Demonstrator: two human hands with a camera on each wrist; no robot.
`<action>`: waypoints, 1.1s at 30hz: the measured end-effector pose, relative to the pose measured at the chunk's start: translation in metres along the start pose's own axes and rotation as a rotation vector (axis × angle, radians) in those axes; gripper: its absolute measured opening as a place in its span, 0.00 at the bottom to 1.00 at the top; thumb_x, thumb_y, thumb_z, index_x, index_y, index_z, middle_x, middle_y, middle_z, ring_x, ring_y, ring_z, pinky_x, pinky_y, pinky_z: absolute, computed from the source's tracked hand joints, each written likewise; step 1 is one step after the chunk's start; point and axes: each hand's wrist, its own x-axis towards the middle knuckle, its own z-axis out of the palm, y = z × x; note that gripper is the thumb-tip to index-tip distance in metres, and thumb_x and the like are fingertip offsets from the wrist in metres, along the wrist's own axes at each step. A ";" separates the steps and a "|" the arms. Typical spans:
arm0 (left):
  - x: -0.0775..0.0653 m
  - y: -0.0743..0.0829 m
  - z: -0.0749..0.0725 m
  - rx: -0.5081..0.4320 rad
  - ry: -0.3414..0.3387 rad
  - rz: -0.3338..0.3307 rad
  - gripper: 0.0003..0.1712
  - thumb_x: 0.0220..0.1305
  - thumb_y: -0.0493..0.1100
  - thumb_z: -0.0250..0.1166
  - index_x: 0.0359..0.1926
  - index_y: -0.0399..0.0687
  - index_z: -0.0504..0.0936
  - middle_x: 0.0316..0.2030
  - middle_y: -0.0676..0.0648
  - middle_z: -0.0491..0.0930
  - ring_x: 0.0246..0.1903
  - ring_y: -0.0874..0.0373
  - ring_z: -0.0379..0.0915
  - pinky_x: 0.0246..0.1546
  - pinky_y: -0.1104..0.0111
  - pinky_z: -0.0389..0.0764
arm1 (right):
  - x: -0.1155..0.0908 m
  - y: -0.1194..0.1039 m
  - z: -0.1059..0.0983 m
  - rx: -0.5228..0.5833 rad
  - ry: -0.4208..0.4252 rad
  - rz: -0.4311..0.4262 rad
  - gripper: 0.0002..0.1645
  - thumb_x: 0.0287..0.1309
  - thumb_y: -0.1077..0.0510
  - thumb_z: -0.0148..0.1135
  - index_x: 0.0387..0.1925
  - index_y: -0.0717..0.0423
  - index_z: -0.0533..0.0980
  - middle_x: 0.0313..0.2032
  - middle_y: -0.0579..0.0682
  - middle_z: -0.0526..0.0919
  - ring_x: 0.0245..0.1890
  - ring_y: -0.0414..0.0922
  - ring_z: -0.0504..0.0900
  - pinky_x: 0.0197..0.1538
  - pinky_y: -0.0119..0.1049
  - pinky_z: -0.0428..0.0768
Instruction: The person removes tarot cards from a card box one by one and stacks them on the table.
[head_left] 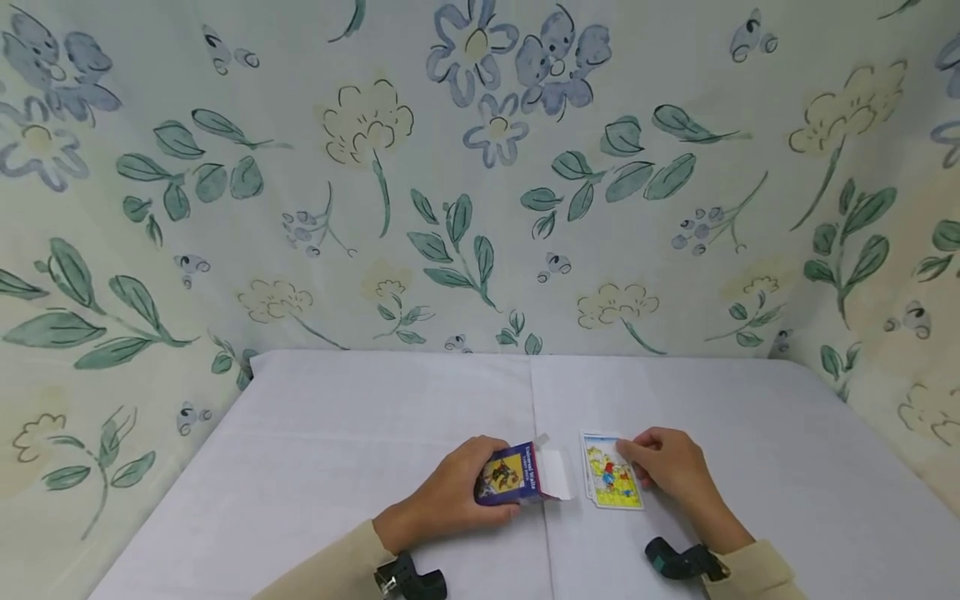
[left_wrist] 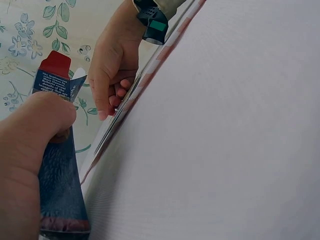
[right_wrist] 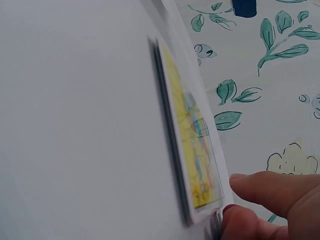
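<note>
My left hand (head_left: 457, 492) grips a dark blue tarot card box (head_left: 504, 477), with a picture on its front and its white end flap standing open toward the right. In the left wrist view the box (left_wrist: 62, 175) also shows a red flap beyond the thumb. A small stack of tarot cards (head_left: 611, 481) lies right of the box, its top card yellow with figures. My right hand (head_left: 670, 462) pinches the stack at its upper right edge, thumb over the top card. The stack looks slightly uneven, with card edges showing at its left side.
A white cloth with a crease covers the table (head_left: 360, 408). Floral fabric (head_left: 465, 208) hangs behind the table and along both sides. Black wrist cameras sit on both wrists, the right one (head_left: 678, 558) close over the tabletop.
</note>
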 end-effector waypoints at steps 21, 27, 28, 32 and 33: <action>0.003 -0.003 0.001 0.133 0.128 -0.020 0.40 0.49 0.58 0.70 0.62 0.55 0.67 0.48 0.59 0.70 0.44 0.66 0.64 0.45 0.68 0.70 | 0.006 0.004 0.005 0.018 0.009 0.032 0.19 0.58 0.50 0.65 0.34 0.65 0.76 0.20 0.52 0.76 0.20 0.46 0.74 0.27 0.36 0.76; 0.004 -0.006 0.002 0.201 0.178 -0.054 0.42 0.47 0.56 0.71 0.64 0.51 0.70 0.50 0.54 0.66 0.45 0.62 0.61 0.44 0.66 0.67 | 0.007 0.004 0.006 0.016 0.013 0.039 0.19 0.59 0.50 0.64 0.34 0.65 0.76 0.20 0.52 0.77 0.19 0.45 0.75 0.27 0.35 0.77; 0.004 -0.006 0.002 0.210 0.188 -0.064 0.43 0.47 0.56 0.71 0.65 0.51 0.69 0.51 0.53 0.66 0.45 0.62 0.60 0.45 0.65 0.67 | 0.007 0.004 0.007 0.015 0.016 0.040 0.19 0.59 0.50 0.64 0.34 0.65 0.76 0.20 0.52 0.77 0.19 0.45 0.75 0.27 0.35 0.77; 0.006 -0.007 0.003 0.239 0.244 -0.118 0.46 0.48 0.56 0.72 0.67 0.49 0.67 0.51 0.52 0.67 0.47 0.61 0.60 0.47 0.61 0.65 | 0.006 0.004 0.007 0.020 0.018 0.039 0.19 0.59 0.50 0.64 0.34 0.65 0.76 0.20 0.53 0.76 0.19 0.45 0.75 0.27 0.35 0.78; 0.006 -0.007 0.004 0.244 0.265 -0.124 0.46 0.48 0.56 0.72 0.67 0.49 0.67 0.51 0.52 0.68 0.47 0.61 0.61 0.48 0.60 0.65 | 0.006 0.004 0.007 0.020 0.018 0.044 0.18 0.59 0.50 0.64 0.35 0.65 0.76 0.20 0.52 0.76 0.19 0.45 0.75 0.28 0.35 0.78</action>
